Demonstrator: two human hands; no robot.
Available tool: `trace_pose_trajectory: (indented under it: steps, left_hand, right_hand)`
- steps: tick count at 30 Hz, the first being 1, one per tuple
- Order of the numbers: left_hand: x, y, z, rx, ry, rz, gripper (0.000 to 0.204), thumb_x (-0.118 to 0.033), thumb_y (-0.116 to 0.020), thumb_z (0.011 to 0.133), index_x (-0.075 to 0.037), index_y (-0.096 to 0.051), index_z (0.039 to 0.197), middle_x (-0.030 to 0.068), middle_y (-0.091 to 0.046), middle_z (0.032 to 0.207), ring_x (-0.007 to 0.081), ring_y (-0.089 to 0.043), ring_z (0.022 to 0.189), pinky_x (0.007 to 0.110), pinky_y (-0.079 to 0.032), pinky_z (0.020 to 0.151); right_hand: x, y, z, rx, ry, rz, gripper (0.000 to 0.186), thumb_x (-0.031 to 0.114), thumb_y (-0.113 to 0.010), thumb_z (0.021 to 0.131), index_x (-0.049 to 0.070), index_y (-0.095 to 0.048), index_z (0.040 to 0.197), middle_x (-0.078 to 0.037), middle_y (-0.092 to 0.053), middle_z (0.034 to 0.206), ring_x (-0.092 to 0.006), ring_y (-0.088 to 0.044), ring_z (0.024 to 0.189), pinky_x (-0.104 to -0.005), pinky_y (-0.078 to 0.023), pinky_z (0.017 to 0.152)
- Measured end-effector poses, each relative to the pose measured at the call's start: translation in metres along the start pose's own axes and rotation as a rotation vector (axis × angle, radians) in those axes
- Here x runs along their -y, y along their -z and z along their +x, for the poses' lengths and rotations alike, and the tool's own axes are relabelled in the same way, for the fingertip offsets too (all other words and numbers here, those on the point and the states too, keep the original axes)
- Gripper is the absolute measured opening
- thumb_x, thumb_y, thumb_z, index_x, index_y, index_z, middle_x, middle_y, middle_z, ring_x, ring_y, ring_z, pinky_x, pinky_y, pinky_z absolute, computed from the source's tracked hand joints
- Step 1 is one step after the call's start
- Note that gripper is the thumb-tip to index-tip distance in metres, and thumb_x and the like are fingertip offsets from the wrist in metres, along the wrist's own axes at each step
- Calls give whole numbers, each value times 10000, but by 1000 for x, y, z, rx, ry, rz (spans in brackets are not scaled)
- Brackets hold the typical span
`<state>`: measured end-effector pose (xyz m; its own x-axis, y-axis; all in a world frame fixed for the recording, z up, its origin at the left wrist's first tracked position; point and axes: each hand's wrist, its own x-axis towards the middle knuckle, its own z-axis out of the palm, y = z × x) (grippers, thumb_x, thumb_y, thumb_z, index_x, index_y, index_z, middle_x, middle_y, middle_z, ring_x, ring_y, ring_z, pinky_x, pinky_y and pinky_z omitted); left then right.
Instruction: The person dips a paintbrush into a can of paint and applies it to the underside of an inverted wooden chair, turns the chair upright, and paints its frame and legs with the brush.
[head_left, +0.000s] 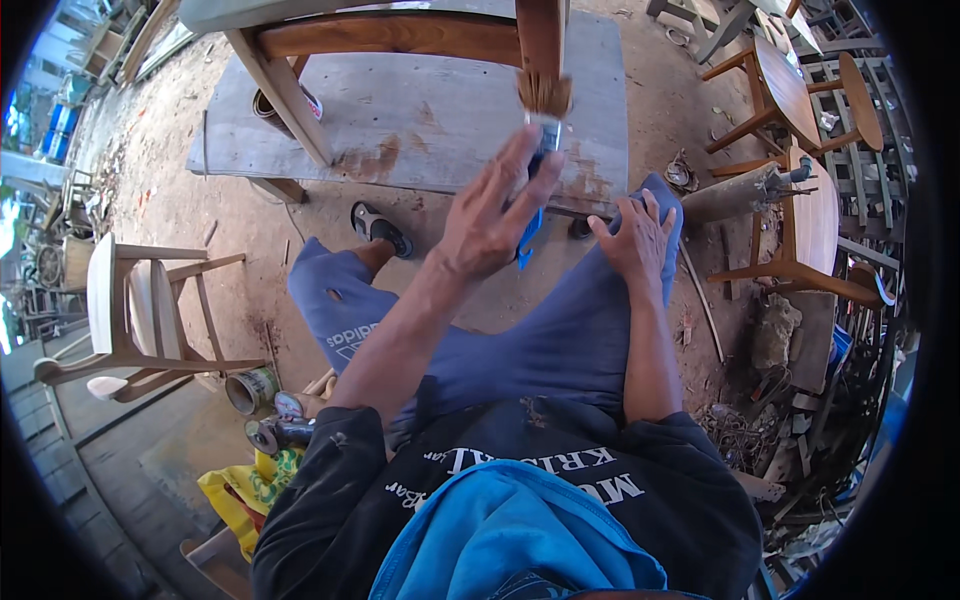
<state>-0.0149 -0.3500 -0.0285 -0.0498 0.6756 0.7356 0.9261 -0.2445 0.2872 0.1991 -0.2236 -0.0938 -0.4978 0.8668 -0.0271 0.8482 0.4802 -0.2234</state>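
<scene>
My left hand (488, 212) is closed round a paintbrush (545, 96) with a metal ferrule and a blue handle. Its brown bristles touch, or nearly touch, the lower end of a brown-stained chair leg (541, 40). The same wooden chair has a stained crossbar (390, 33) and a pale, bare leg (283, 100) at its left. It stands on a low grey board table (470, 95) marked with brown smears. My right hand (637, 235) lies with spread fingers on my right knee, holding nothing.
Wooden chairs stand at the right (785, 95) and at the left (150, 310). An open can (250, 390) sits on the floor near a yellow bag (235, 495). A cylindrical grey object (735, 192) lies beside my right knee, and scrap (740, 435) is piled at lower right.
</scene>
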Motion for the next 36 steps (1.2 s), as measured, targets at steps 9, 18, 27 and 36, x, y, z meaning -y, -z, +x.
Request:
trace_pose_trajectory:
  steps: [9, 18, 27, 36]
  left_hand:
    - [-19, 12, 12, -226, -12, -23, 525, -13, -703, 835, -73, -623, 1350, 270, -467, 1471, 398, -590, 1254, 442, -566, 954]
    - [-17, -28, -99, 446, 232, -203, 546, 13, -702, 814, -111, -625, 1341, 231, -534, 1391, 364, -655, 1119, 405, -595, 867]
    - [0, -63, -88, 277, 437, -402, 474, 121, -675, 783, -62, -676, 1220, 183, -696, 1176, 342, -718, 1004, 377, -610, 821]
    - [-18, -53, -88, 54, 432, -259, 313, 55, -718, 815, -30, -709, 1116, 193, -711, 1102, 338, -729, 965, 384, -606, 787]
  right_hand:
    - [-20, 0, -11, -22, -26, -32, 573, 473, -716, 854, 84, -635, 1267, -95, -626, 1343, -289, -385, 1436, -601, -127, 1216]
    - [-56, 13, -74, -196, -108, 89, 727, 348, -765, 845, 46, -485, 1444, -213, -352, 1566, -410, -303, 1462, -525, -273, 1190]
    - [-43, 18, -77, -156, -204, -15, 793, 375, -756, 847, 50, -428, 1492, -231, -307, 1586, -464, -287, 1454, -538, -288, 1178]
    - [-43, 9, -73, -219, -129, -11, 779, 396, -755, 838, 24, -465, 1458, -237, -341, 1558, -469, -314, 1434, -553, -307, 1157]
